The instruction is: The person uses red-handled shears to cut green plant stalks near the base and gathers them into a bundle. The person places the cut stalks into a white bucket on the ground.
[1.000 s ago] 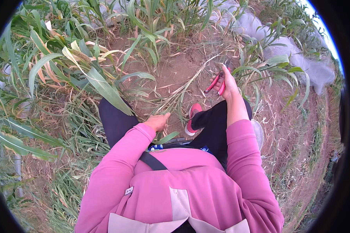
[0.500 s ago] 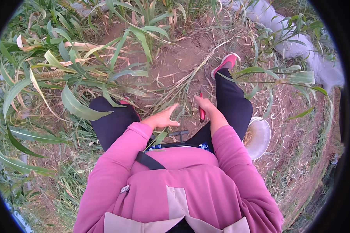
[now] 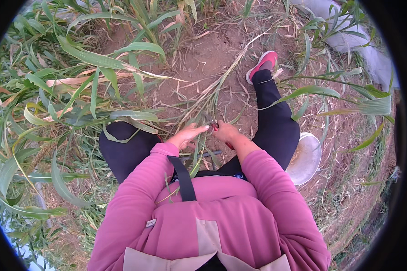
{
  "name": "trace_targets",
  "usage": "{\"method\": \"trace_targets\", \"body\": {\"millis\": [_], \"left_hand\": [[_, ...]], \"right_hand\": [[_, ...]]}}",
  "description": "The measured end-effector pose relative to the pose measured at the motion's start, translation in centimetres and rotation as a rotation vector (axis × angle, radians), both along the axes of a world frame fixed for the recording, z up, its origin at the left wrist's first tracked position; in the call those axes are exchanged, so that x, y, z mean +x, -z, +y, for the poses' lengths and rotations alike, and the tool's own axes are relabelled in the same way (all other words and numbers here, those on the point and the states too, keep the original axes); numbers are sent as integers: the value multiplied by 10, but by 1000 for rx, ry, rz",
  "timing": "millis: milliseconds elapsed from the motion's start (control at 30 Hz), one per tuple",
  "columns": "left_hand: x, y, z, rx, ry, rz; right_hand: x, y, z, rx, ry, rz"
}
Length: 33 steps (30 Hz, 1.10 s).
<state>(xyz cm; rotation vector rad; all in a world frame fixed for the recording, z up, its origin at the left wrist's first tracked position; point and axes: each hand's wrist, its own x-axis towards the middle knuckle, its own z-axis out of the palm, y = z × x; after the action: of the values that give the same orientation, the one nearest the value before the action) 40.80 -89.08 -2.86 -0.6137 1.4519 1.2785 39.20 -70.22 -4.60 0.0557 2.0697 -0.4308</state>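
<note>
Right hand (image 3: pixel 227 134) grips red clippers (image 3: pixel 215 127), left hand (image 3: pixel 187 135) just beside, its pinch unclear; likely trimming stalks (image 3: pixel 218 86), next needing steady hold.

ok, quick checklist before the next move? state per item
1. Right hand holding red-handled clippers: ok.
2. Clipper blades open or shut: cannot tell, too small.
3. Left hand gripping stalks: cannot tell, hold partly hidden.
4. Left thumb well clear of clippers: not ok, close beside them.
5. Pale tub clear of both hands: ok, outside the right leg.
</note>
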Motion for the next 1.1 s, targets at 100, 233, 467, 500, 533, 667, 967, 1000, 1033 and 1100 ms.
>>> {"method": "trace_targets", "body": {"millis": [100, 233, 467, 500, 533, 667, 967, 1000, 1033, 1100], "left_hand": [[16, 39, -4, 152, -44, -31], [13, 47, -8, 102, 34, -71], [14, 30, -4, 133, -172, 5], [10, 25, -1, 138, -161, 11], [7, 23, 3, 144, -149, 18], [1, 24, 14, -74, 363, 91], [14, 30, -6, -329, 778, 338], [13, 27, -6, -334, 797, 355], [13, 26, -6, -338, 817, 373], [12, 24, -7, -345, 847, 396]], "right_hand": [[-1, 4, -2, -54, -15, -13], [-9, 36, 19, -236, 349, -150], [-24, 54, 42, -210, 583, -517], [-23, 72, 45, -172, 524, -506], [-24, 75, 50, -148, 553, -524], [-39, 63, 50, -136, 524, -590], [-55, 97, 38, -98, 286, -682], [-57, 100, 36, -87, 261, -686], [-56, 107, 36, -84, 279, -678], [-56, 119, 37, -121, 287, -694]]}}
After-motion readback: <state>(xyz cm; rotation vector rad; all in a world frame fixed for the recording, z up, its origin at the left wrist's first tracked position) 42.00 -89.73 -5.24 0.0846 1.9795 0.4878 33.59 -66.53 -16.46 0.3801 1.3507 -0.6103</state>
